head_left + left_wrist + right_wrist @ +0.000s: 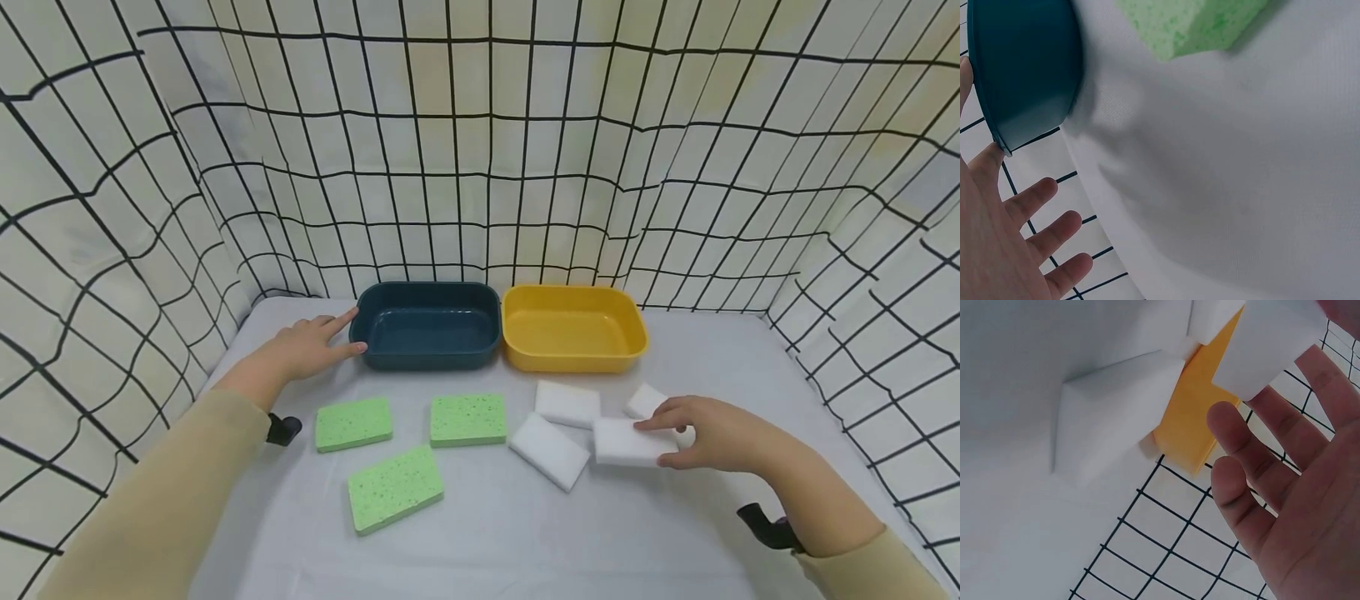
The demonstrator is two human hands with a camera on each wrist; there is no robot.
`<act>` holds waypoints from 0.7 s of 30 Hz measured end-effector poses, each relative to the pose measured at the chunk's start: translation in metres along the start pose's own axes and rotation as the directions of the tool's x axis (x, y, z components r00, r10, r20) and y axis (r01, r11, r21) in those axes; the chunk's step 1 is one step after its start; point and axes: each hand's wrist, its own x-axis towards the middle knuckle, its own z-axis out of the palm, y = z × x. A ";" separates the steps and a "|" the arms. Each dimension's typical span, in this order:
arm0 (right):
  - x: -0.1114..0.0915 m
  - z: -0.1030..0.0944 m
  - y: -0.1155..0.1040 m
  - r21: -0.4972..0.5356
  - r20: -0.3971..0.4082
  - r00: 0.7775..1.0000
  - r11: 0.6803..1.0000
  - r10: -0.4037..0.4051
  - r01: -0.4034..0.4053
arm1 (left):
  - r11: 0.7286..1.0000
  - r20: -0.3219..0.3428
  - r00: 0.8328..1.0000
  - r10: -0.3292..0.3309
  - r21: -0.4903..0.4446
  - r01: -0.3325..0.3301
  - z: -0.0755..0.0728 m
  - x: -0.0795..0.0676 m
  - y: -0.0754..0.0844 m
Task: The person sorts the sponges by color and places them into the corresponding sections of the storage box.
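My left hand reaches to the left end of a dark teal rectangular dish, thumb and forefinger spread and touching its rim. In the left wrist view the other fingers stick out apart, holding nothing. On the right, my right hand pinches the right end of a white sponge block between thumb and fingers. In the right wrist view that white block is tilted at the fingertips, with the lower fingers loosely bent. Two other white blocks lie left of it, and another lies behind it.
A yellow dish stands against the teal dish's right side. Three green speckled sponges lie in front on the white cloth. A black wire grid walls the back and both sides.
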 end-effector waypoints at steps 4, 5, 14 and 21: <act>-0.003 -0.004 0.003 0.011 -0.005 0.999 0.999 0.035 -0.035 | 1.000 0.003 1.000 -0.001 0.013 0.001 -0.001 -0.001 0.001; -0.003 -0.005 0.003 0.011 -0.008 0.999 0.999 0.036 -0.036 | 1.000 0.003 1.000 -0.002 0.014 0.002 -0.002 -0.001 0.001; 0.003 -0.013 -0.001 0.025 -0.042 0.999 1.000 0.002 -0.001 | 1.000 0.008 1.000 -0.007 0.012 0.007 -0.002 0.002 -0.001; 0.014 -0.015 -0.007 0.002 -0.093 0.996 1.000 -0.007 0.007 | 1.000 0.016 1.000 -0.011 -0.023 0.011 -0.001 -0.001 0.000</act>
